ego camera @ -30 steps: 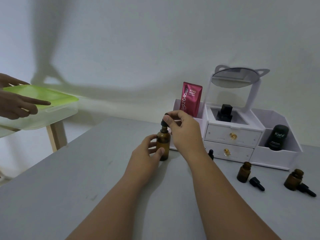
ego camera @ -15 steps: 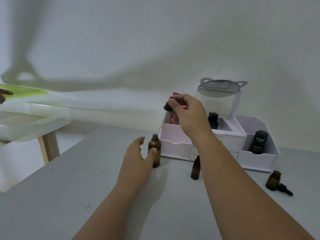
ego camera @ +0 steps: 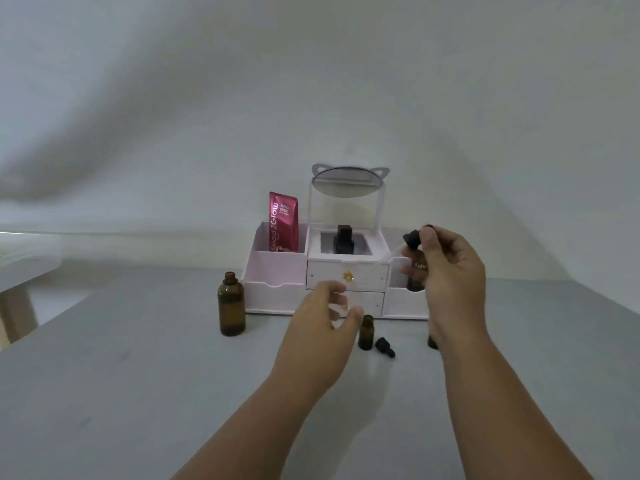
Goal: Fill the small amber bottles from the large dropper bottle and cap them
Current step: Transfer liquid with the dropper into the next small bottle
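The large amber bottle (ego camera: 231, 304) stands open and uncapped on the grey table, left of centre. My right hand (ego camera: 446, 268) holds its black dropper cap (ego camera: 412, 238) up high at the right, the clear pipette angling down to the left. My left hand (ego camera: 322, 320) hovers open, fingers spread, just left of a small open amber bottle (ego camera: 366, 332). A small black dropper cap (ego camera: 385, 347) lies beside that bottle. Another small bottle (ego camera: 432, 342) peeks out behind my right wrist, mostly hidden.
A white-pink cosmetic organiser (ego camera: 277, 271) with drawers and a tilted mirror (ego camera: 346, 183) stands at the back, holding a red sachet (ego camera: 284, 221), a black bottle (ego camera: 344, 239) and a dark tube (ego camera: 417, 271). A clear plastic box (ego camera: 27, 251) sits at far left.
My right hand carried the dropper cap from above the large bottle over to the right. My left hand let go of the large bottle and moved right, toward the small bottle.
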